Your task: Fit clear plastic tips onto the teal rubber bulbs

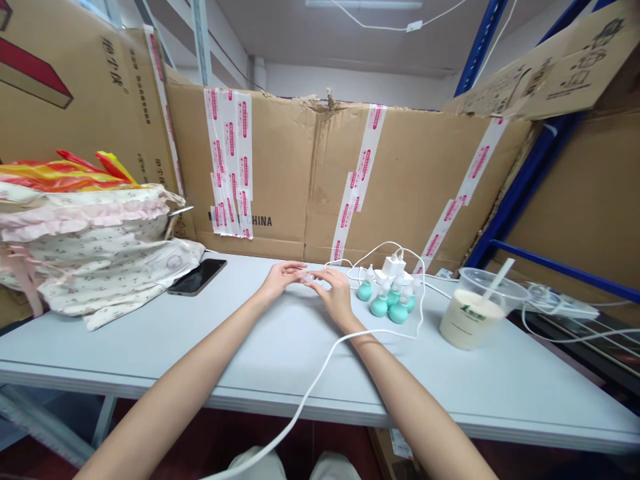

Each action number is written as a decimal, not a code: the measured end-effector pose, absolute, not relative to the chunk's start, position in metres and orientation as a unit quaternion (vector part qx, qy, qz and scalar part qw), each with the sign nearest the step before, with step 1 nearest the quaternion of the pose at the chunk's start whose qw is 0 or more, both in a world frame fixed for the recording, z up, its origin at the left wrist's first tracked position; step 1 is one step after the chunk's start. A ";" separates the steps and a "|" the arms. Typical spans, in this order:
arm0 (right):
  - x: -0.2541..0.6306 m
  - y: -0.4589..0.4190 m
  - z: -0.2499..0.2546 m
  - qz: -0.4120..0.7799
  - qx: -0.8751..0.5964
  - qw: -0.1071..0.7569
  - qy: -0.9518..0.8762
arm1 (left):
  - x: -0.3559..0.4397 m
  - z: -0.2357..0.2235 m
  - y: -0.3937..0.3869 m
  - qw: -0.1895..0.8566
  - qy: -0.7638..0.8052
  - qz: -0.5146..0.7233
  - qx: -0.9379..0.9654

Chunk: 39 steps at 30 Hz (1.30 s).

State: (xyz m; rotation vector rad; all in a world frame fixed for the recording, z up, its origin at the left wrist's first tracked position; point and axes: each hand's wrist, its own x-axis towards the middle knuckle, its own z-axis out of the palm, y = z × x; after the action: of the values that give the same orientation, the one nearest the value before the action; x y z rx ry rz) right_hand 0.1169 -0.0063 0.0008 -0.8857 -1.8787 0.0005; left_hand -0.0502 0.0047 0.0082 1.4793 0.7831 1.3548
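My left hand (281, 279) and my right hand (333, 292) meet above the middle of the table. Between their fingertips is a small translucent piece (308, 277), too small and blurred to name; both hands pinch it from either side. To the right of my right hand stand several teal squeeze bulbs with clear nozzle tips, among them a front bulb (399, 313) and a separate bulb (365, 290) nearer the hand. A white cable (327, 360) crosses over my right forearm.
Behind the bulbs a white charger plug (394, 267) sits with cables. A plastic cup (470, 317) with a straw stands at right. On the left lie a phone (199, 277) and a floral cloth bag (110, 247). A cardboard wall (280, 160) closes the back of the table (165, 340).
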 end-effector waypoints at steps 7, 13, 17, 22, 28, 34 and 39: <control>0.118 -0.007 0.002 -0.018 -0.392 0.509 -0.766 | -0.048 0.012 0.000 0.508 0.274 0.558 0.597; 0.117 -0.003 0.000 -0.037 -0.406 0.514 -0.755 | -0.049 0.012 -0.002 0.536 0.276 0.522 0.603; 0.117 -0.005 0.000 -0.043 -0.410 0.498 -0.763 | -0.048 0.010 -0.002 0.500 0.298 0.529 0.618; 0.118 -0.007 0.000 -0.055 -0.403 0.499 -0.765 | -0.048 0.011 -0.003 0.494 0.292 0.537 0.618; 0.118 -0.004 -0.002 -0.054 -0.420 0.502 -0.754 | -0.042 0.009 -0.002 0.524 0.282 0.550 0.586; 0.116 -0.007 0.001 -0.056 -0.427 0.471 -0.770 | -0.037 -0.001 0.002 0.528 0.294 0.571 0.556; 0.126 0.004 0.002 -0.066 -0.465 0.473 -0.746 | -0.050 0.005 0.010 0.451 0.319 0.624 0.553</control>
State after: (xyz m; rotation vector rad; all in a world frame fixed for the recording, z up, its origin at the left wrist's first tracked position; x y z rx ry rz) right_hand 0.1256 0.0043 0.0024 -1.1378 -1.8249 -0.1616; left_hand -0.0497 0.0097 0.0051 1.3655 0.7881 1.5420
